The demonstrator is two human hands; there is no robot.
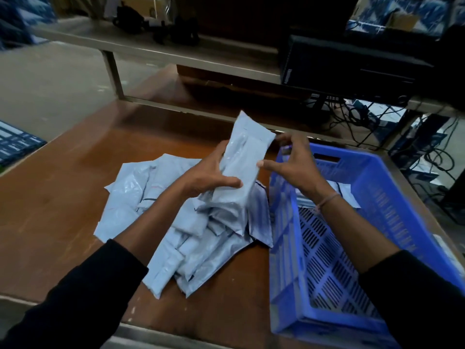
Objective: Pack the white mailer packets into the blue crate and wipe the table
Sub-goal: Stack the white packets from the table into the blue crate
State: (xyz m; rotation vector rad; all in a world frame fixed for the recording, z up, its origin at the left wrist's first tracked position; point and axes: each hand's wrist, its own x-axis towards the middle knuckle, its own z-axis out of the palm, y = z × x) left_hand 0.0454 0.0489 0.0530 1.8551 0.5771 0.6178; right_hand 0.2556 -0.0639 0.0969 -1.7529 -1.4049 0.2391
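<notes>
One white mailer packet (245,157) is being held upright above the pile of mailer packets (176,222), gripped by the left hand (211,175), whose fingers (221,149) are being curled round its far side while the thumb is being pressed across its lower front. The right hand (294,165) is being held just beside the packet's right edge with its fingers (284,139) spread and lightly bent; whether the thumb tip is touching the packet cannot be told. The pile is being left loose on the brown tabletop (63,192), its right edge lying against the wall of the blue crate (392,210). The crate is being kept on the tabletop at the right, and at least one flat packet (346,191) is being carried on its slotted floor near the far end, partly hidden by the right wrist. Both forearms are being covered by black sleeves (83,306).
</notes>
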